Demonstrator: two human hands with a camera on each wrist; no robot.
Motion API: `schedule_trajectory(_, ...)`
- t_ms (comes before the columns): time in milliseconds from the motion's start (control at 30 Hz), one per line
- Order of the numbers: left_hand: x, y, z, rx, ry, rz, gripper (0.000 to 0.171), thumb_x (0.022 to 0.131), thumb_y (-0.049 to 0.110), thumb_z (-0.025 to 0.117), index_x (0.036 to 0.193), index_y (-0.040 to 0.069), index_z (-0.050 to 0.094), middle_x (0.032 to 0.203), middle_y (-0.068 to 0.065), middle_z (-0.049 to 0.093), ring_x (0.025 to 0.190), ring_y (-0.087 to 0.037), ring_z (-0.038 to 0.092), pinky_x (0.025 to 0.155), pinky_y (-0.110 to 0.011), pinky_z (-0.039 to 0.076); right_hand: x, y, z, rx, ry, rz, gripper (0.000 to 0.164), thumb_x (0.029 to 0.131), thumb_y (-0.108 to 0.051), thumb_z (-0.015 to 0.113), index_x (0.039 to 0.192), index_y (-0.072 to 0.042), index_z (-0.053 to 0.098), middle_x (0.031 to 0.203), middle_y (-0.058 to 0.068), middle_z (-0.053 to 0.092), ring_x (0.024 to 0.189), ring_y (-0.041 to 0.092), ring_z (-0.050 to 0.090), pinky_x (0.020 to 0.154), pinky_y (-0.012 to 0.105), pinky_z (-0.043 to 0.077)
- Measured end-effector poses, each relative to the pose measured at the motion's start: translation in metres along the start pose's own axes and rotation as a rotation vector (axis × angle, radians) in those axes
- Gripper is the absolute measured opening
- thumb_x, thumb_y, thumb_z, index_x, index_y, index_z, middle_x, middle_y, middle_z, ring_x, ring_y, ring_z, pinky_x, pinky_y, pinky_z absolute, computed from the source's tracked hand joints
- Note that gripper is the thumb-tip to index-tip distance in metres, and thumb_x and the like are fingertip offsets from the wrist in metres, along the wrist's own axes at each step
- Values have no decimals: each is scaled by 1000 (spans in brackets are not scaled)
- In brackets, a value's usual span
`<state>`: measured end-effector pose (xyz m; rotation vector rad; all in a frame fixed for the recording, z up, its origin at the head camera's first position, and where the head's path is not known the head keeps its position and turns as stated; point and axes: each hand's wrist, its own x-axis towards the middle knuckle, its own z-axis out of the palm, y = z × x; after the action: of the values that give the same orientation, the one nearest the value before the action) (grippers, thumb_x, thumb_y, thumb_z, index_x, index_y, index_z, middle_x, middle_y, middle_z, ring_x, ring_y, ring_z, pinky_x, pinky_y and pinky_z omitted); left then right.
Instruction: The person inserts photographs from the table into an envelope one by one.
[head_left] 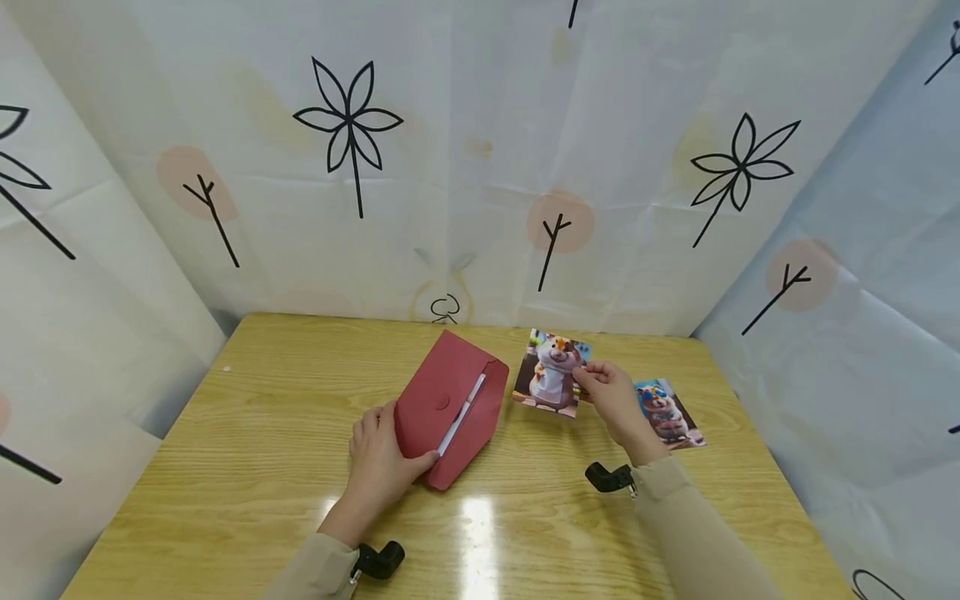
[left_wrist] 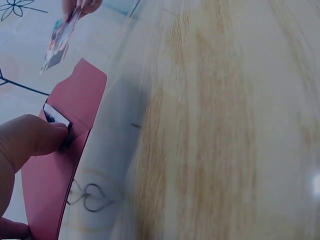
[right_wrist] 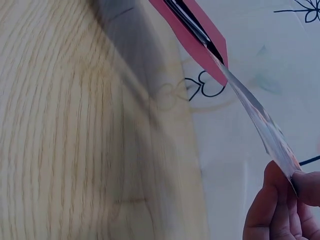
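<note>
A red envelope with its flap unfolded is gripped by my left hand, thumb at the pocket's mouth and fingers behind. White card edges show inside that opening. In the left wrist view my thumb presses at the slot of the envelope. My right hand pinches a photo card of a hamster in a white apron by its right edge, just right of the envelope. The right wrist view shows this card nearly edge-on and slightly bent between thumb and fingers.
A second hamster photo card lies on the wooden table, partly behind my right forearm. Pale curtains with drawn flowers and trees stand behind the table and at both sides. Black wrist devices sit at my sleeves.
</note>
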<state>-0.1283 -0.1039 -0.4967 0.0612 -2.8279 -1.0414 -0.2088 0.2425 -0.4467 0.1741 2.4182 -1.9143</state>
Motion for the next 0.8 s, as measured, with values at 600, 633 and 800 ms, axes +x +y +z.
schedule_trajectory(600,0,2,-1,-1,12,-19,104,67,50,84,143,-1,35,130,-18,38,115,-34,33,95,-50,32,-6,5,47,128,-71,24,24,96,-17,62,104,3,50,91,12,65,77,18,63,85,48,51)
schedule_trajectory(633,0,2,-1,0,16,-17,104,66,50,84,143,-1,35,130,-18,38,115,-34,33,95,-50,32,-6,6,50,136,-71,31,23,96,-17,62,102,2,50,90,11,65,76,17,63,84,48,52)
schedule_trajectory(800,-1,3,-1,-2,28,-7,104,66,49,85,142,-3,36,129,-19,38,114,-34,33,95,-50,31,-9,8,59,152,-75,37,21,95,-14,62,100,3,51,90,13,65,77,19,62,82,47,53)
